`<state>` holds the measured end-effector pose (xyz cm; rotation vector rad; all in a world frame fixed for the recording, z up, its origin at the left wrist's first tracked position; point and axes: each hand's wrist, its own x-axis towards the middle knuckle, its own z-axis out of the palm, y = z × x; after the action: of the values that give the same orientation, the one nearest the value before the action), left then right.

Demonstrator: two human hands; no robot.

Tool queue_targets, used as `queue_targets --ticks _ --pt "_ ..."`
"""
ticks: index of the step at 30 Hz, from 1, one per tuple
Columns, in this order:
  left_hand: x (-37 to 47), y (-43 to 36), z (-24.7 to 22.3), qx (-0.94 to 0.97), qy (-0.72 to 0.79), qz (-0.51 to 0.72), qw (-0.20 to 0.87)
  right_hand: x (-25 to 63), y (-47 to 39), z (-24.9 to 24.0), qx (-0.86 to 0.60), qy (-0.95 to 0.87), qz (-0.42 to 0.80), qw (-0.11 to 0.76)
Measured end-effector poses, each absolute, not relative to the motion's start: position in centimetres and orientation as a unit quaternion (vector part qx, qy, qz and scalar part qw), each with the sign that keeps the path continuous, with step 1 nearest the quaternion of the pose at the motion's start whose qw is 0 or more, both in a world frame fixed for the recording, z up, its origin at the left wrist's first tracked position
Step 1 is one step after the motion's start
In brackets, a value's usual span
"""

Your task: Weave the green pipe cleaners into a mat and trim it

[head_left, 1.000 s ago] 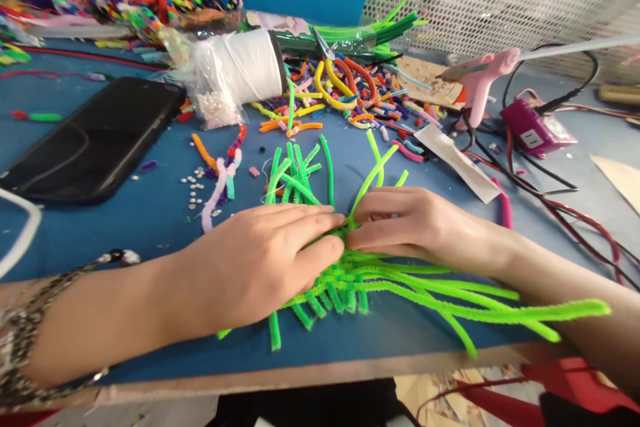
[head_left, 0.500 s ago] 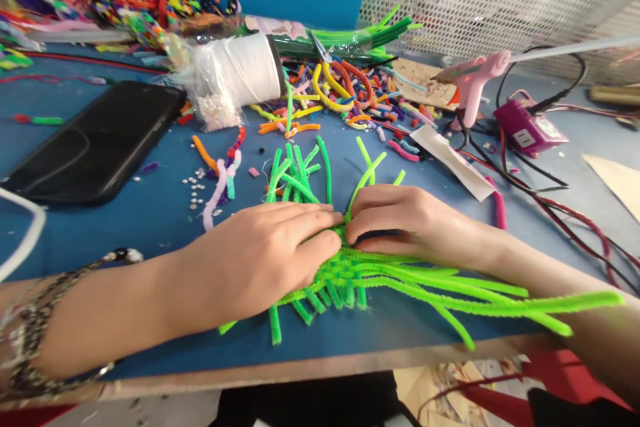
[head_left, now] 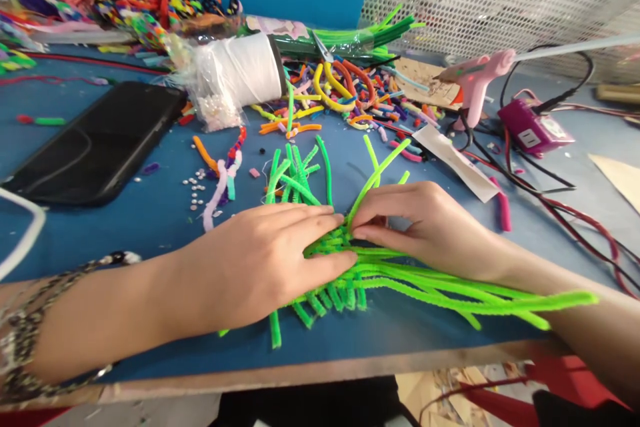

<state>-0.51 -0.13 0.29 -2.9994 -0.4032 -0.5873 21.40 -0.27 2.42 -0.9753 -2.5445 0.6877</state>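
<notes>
A woven piece of green pipe cleaners (head_left: 345, 273) lies on the blue table, its long light-green ends trailing right and its darker strands sticking out above and below. My left hand (head_left: 255, 260) rests flat over its left part, thumb spread from the fingers and pressing on the weave. Thumb and fingers of my right hand (head_left: 415, 230) pinch a light-green pipe cleaner (head_left: 380, 170) at the weave's upper right edge. The strand's free end points up and right. My left palm hides part of the weave.
A black phone (head_left: 97, 143) lies at left. Behind the weave are a white spool (head_left: 240, 70) and a pile of cut pieces (head_left: 370, 90). To the right stand a pink glue gun (head_left: 477, 83), a purple adapter (head_left: 535, 128) and cables.
My left thumb has spread down and right across the weave. My right fingers have shifted on the light-green strand, which reaches farther up and right. The trailing ends have moved slightly left.
</notes>
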Motion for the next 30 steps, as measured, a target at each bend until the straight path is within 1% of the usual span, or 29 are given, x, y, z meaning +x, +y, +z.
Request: queue_targets --ticks 4,11,14,16,20,22,25,30 --pt "-0.4 0.0 0.5 -0.974 -0.124 -0.185 0.039 21.3 -0.9 2.4 -0.332 -0.908 0.196 0.166" --pt "-0.3 -0.2 0.1 -0.968 -0.144 -0.201 0.029 21.6 -1.9 2.0 -0.275 -0.950 -0.006 0.150" --pt "-0.2 -0.2 0.1 -0.967 -0.148 -0.203 0.033 21.7 -2.1 2.0 -0.232 -0.960 -0.066 0.146" --pt "-0.1 -0.2 0.1 -0.968 -0.144 -0.201 0.032 21.8 -2.1 2.0 -0.223 -0.962 -0.075 0.141" --pt "-0.1 0.0 0.0 -0.967 -0.161 -0.197 0.011 21.8 -2.2 1.9 -0.283 -0.951 -0.016 0.121" --pt "-0.2 0.1 0.0 -0.969 -0.162 -0.186 -0.008 21.9 -2.3 1.9 -0.297 -0.947 -0.009 0.124" --pt "-0.3 0.2 0.0 -0.973 -0.156 -0.170 -0.031 21.9 -2.7 1.9 -0.280 -0.949 -0.057 0.137" --pt "-0.3 -0.1 -0.1 -0.969 -0.174 -0.170 -0.039 21.6 -2.9 1.8 -0.225 -0.950 -0.133 0.169"
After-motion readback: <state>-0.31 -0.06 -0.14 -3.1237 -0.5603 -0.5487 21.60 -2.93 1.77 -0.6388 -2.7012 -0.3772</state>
